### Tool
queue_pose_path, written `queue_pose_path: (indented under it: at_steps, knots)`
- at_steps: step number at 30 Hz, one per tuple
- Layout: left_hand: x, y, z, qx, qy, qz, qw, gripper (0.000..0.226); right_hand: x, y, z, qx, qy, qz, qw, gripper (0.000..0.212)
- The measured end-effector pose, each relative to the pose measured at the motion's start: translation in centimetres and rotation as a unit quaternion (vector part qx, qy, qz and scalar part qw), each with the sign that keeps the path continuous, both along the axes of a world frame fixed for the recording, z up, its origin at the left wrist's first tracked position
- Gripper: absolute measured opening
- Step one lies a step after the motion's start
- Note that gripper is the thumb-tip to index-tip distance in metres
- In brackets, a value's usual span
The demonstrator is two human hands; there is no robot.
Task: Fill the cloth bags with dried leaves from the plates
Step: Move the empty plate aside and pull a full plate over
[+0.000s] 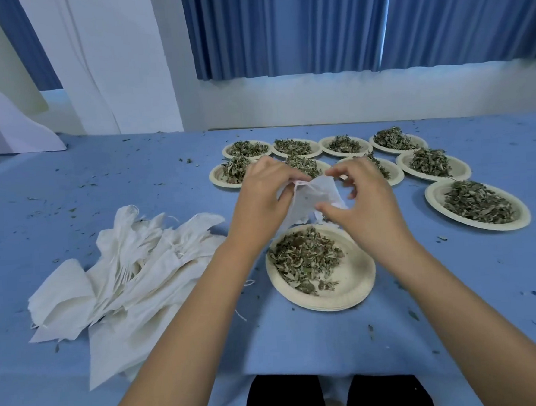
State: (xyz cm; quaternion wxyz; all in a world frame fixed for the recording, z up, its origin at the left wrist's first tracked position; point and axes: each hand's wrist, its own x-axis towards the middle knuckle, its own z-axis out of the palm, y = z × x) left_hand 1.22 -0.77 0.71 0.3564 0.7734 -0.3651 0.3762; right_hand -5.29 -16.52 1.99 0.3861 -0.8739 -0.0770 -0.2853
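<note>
Both hands, left hand (260,200) and right hand (362,203), pinch one cloth bag (315,200) (mouth being opened). Next: scoop leaves from near plate (357,279).

The left grip (260,200) and right grip (364,203) both pinch a small white cloth drawstring bag (313,197) just above a round beige paper plate (359,279) of dried green leaves (304,257) on the blue-covered counter (133,179). A heap of empty white cloth bags (133,274) lies to the left. More leaf-filled paper plates (435,195) sit beyond.

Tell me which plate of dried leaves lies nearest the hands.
The plate directly below the held cloth bag, closest to the person; the other plates sit farther back or off to the right.
</note>
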Motion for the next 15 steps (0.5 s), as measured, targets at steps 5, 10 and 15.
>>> queue_pose_path:
  at_steps: [5,10,15]
  knots:
    - [2.0,-1.2,-1.1,0.019,-0.055,-0.027,0.998,0.021,3.2,-1.5,-0.9,0.028,-0.018,0.055,0.998,0.006]
    - [3.6,-1.4,-3.5,0.035,-0.153,0.007,0.988,0.01,5.4,-2.8,-2.8,0.115,0.017,0.069,0.991,0.01]
    - [2.9,-1.9,-3.6,-0.137,-0.043,-0.032,0.989,0.011,6.3,-3.0,-3.9,0.233,0.027,0.068,0.97,0.021]
